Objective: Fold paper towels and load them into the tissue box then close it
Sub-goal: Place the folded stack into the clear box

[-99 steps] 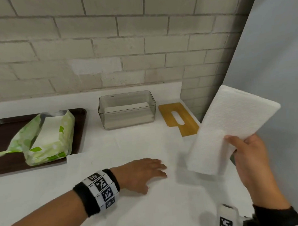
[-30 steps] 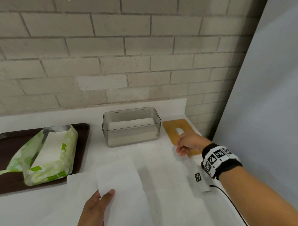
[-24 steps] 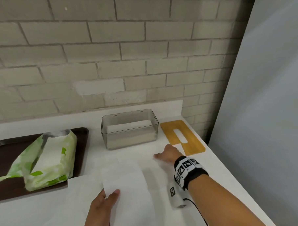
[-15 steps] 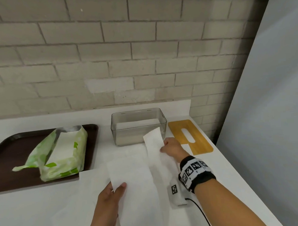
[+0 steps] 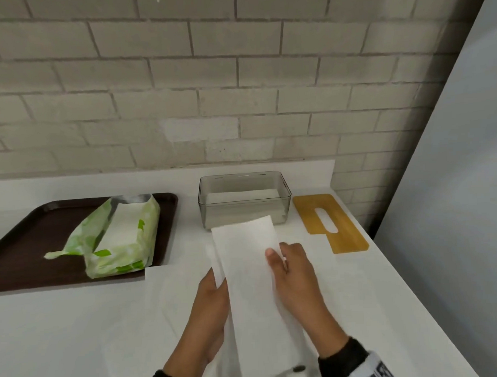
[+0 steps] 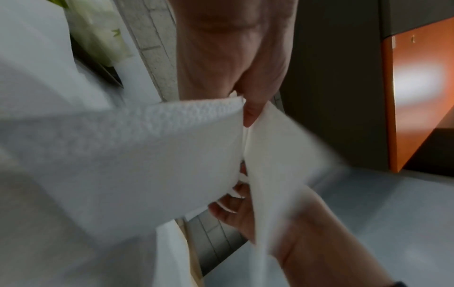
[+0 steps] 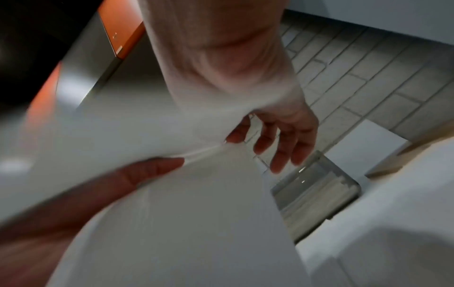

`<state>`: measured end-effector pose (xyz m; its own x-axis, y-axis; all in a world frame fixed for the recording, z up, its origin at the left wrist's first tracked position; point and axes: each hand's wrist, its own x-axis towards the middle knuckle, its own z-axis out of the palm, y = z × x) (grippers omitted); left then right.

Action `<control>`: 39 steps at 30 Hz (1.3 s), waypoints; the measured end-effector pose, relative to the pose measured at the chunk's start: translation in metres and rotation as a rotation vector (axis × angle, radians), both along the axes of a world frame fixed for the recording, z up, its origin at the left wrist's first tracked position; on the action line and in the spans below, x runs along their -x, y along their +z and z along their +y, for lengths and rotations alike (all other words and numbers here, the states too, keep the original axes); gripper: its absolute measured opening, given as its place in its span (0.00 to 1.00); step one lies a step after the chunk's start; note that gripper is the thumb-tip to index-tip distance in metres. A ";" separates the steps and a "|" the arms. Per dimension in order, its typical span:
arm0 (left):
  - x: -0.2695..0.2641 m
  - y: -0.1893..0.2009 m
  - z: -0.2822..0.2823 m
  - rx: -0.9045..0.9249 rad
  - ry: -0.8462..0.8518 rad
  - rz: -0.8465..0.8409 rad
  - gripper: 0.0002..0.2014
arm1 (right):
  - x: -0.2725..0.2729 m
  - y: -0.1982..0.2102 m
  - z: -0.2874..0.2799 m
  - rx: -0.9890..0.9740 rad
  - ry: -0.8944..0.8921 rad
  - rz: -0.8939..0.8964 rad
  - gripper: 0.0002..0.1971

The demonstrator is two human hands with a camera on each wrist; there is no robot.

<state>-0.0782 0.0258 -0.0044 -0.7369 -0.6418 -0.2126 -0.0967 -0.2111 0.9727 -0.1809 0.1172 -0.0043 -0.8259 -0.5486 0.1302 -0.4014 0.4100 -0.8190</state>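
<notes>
Both hands hold a folded paper towel (image 5: 246, 262) at lower centre of the frame.

Left hand (image 5: 210, 309) and right hand (image 5: 295, 274) pinch its edges, just below the open tissue box (image 5: 243, 198) on the desk (image 5: 77, 338).

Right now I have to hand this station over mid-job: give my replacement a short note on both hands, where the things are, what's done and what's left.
Left hand: grips the left edge of the folded paper towel.
Right hand: pinches its right edge; the towel is lifted off the table.
Tissue box: open by the wall, some towels already inside.
Wooden lid: flat on the table, right of the box.
Green towel pack: open, on the brown tray.
Another unfolded sheet lies under the hands.
Left: load this towel, fold and load more, fit the lid.
</notes>
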 end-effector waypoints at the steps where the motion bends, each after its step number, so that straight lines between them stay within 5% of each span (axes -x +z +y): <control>1: 0.000 0.001 0.002 -0.008 -0.016 0.004 0.08 | -0.003 -0.004 0.000 -0.017 0.006 -0.013 0.15; 5: 0.000 -0.003 0.000 -0.066 0.034 0.003 0.12 | -0.007 -0.007 -0.001 0.045 0.003 -0.009 0.14; 8: -0.004 -0.009 0.002 -0.322 0.030 0.093 0.25 | -0.010 -0.008 -0.004 0.109 -0.016 0.010 0.18; 13: -0.009 -0.024 0.006 -0.227 0.053 0.084 0.16 | 0.009 -0.006 -0.006 0.183 0.006 -0.172 0.09; 16: -0.018 -0.023 -0.005 -0.253 0.039 0.122 0.13 | 0.067 -0.004 0.003 0.198 -0.170 -0.261 0.09; 19: -0.030 -0.021 -0.014 -0.243 -0.026 0.128 0.14 | 0.131 -0.020 0.020 -0.066 -0.368 -0.275 0.22; 22: -0.034 -0.022 -0.019 -0.209 -0.076 0.097 0.15 | 0.161 -0.045 0.025 -0.518 -0.318 -0.309 0.34; 27: -0.038 -0.017 -0.020 -0.171 -0.078 0.076 0.13 | 0.157 -0.054 0.016 -0.811 -0.311 -0.226 0.34; 29: -0.040 -0.015 -0.022 -0.179 -0.035 0.086 0.12 | 0.150 -0.043 0.015 -0.701 -0.316 -0.196 0.24; 32: -0.041 -0.013 -0.027 -0.192 0.071 0.128 0.12 | 0.142 -0.017 0.019 -0.178 -0.177 -0.190 0.06; 35: -0.041 -0.013 -0.033 -0.215 0.115 0.151 0.14 | 0.123 0.021 0.030 0.203 -0.053 -0.238 0.09; 39: -0.037 -0.012 -0.038 -0.191 0.138 0.099 0.40 | 0.075 0.064 0.037 0.690 0.218 -0.506 0.12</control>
<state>-0.0407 -0.0119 -0.0167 -0.6682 -0.6929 -0.2707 0.0401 -0.3969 0.9170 -0.2560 0.1539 0.0601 -0.7605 -0.6346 0.1376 0.0646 -0.2848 -0.9564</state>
